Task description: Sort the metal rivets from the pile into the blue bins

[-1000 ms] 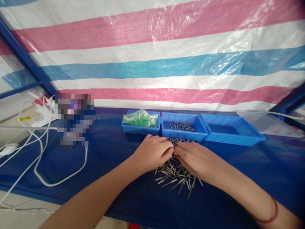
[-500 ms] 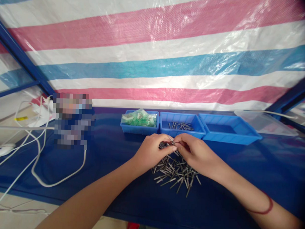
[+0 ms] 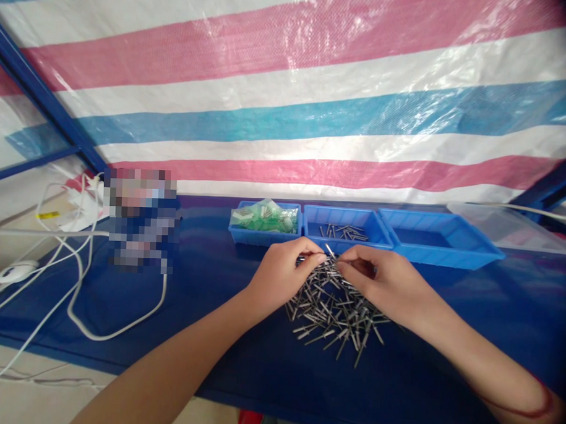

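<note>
- Down at the near side of your bench, what've u got rn?

- Blue tabletop (image 3: 240, 365) first, then a loose heap of thin metal pins (image 3: 344, 313) pointing every which way, some poking toward me. My left hand (image 3: 281, 271) and right hand (image 3: 392, 277) are over the back of it, thumb & index narrow on both. One pin (image 3: 329, 249) sticks up btwn the fingertips; tbh can't tell which hand's got it, or if both do.

- And behind?

- 3 blue bins in a row: left bin (image 3: 258, 238) w/ a green bag (image 3: 266, 219), middle bin (image 3: 372, 245) w/ a few more pins (image 3: 347, 231), then the right bin (image 3: 443, 256). Striped sheet (image 3: 267, 125) at the back.

- What could go wrong?

- Imo that pin slips & drops into the heap if my pinch is off-centre, since it's so thin. Heap's tangled too, so a dragged knuckle could scatter strays.

- Anything diff vs half a sec ago?

- Yep. Fingertips were together then; now there's a gap, w/ my right hand shifted right & that pin showing in it. Middle bin's pins look the same afaict.
</note>
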Tool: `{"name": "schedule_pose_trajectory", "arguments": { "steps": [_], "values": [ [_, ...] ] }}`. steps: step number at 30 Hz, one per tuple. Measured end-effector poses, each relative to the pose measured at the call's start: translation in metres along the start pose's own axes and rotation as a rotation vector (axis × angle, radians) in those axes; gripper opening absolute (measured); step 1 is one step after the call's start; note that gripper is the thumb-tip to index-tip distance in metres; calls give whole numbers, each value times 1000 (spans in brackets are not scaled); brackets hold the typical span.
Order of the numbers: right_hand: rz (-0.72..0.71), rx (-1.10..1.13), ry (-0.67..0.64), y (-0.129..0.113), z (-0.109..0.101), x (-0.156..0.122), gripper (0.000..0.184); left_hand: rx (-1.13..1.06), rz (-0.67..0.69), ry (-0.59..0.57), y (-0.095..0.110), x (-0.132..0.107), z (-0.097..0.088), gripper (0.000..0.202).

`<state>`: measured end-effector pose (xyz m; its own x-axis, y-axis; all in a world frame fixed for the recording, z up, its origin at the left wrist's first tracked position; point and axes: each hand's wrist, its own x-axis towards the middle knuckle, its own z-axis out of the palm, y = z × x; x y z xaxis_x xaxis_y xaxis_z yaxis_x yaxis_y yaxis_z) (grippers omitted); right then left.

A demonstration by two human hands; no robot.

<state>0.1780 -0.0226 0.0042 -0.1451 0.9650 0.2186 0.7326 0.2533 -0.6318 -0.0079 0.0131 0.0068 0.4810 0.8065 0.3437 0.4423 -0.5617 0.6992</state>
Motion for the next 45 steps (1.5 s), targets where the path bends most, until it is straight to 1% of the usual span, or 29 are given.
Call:
{"name": "schedule_pose_trajectory", "arguments": {
  "steps": [2,4,6,9,12,15,17,20,22,27,29,31,34,37,39,40,41,43,45],
  "values": [
    [8,-167,6,0,-1,0,15,77,24,18,0,1,-3,12],
    [-29,-234,13,1,-2,0,12,117,45,28,0,1,-5,12],
    [-109,-175,-8,0,-2,0,18,103,65,26,1,1,-4,12],
    [-206,-28,-87,-3,-2,0,20,44,77,22,3,0,-1,11],
    [-193,65,-97,-6,-1,-1,25,-7,64,47,6,-1,1,10],
    [-148,156,-85,-5,2,-1,23,-62,33,65,6,-1,3,11],
    [-131,177,-69,-4,5,0,22,-84,14,60,5,-2,3,12],
    [-133,161,-29,-2,7,1,18,-91,6,48,4,-2,3,12],
    [-151,131,21,0,6,1,16,-93,12,45,5,-2,3,12],
    [-262,25,191,-2,-2,0,11,-77,27,65,5,-1,1,13],
    [-321,11,217,-6,-5,-2,13,-49,34,63,5,-1,0,15],
    [-369,23,216,-11,-8,-5,17,-20,46,34,5,-2,0,18],
    [-384,56,239,-12,-12,-5,21,1,60,-23,5,-3,2,21],
    [-354,12,373,-2,-16,3,18,-5,56,-24,4,-5,5,27],
    [-327,-77,476,9,-19,14,17,-4,56,-27,2,-5,6,35],
    [-316,-139,504,15,-20,20,17,6,63,-39,1,-5,6,36],
    [-308,-209,515,21,-21,25,18,23,75,-55,0,-4,7,37],
    [-300,-347,494,29,-24,34,20,83,106,-95,-2,-3,7,34],
    [-297,-410,480,32,-30,36,23,158,140,-136,-3,-3,8,29]
  ]
}}
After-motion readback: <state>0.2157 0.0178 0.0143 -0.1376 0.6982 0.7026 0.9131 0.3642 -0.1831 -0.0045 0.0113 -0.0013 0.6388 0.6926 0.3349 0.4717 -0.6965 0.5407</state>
